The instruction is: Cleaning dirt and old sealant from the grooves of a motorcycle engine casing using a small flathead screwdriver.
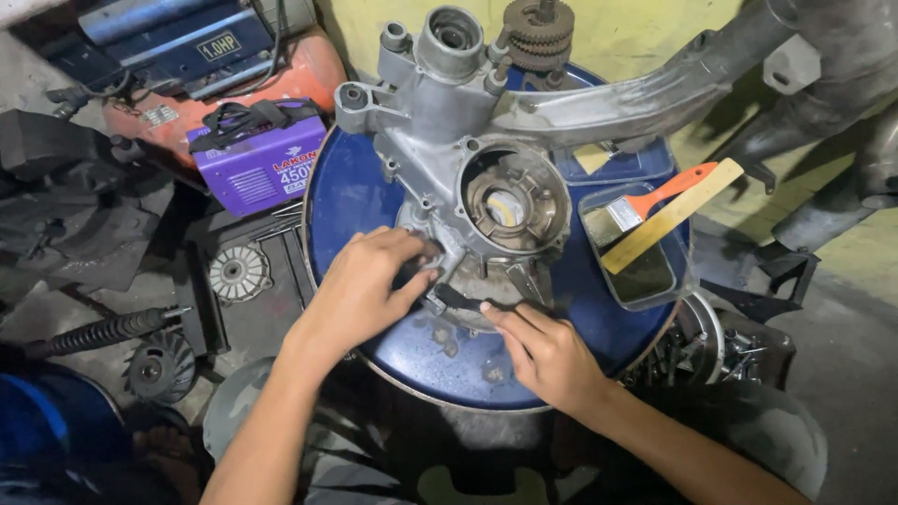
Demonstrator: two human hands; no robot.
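With a brush tray (655, 281) beside it, the engine casing (486, 168) runs away from me; my left hand (360, 285) curls on its rim, my right hand (547, 351) pinches a dark tool (458, 299).

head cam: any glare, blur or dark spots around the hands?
Head view: sharp on both hands, left hand on the grey engine casing, right hand holding a dark tool; mild sheen on the blue drum top; floor at left is dim, bottom edge in deep shadow.
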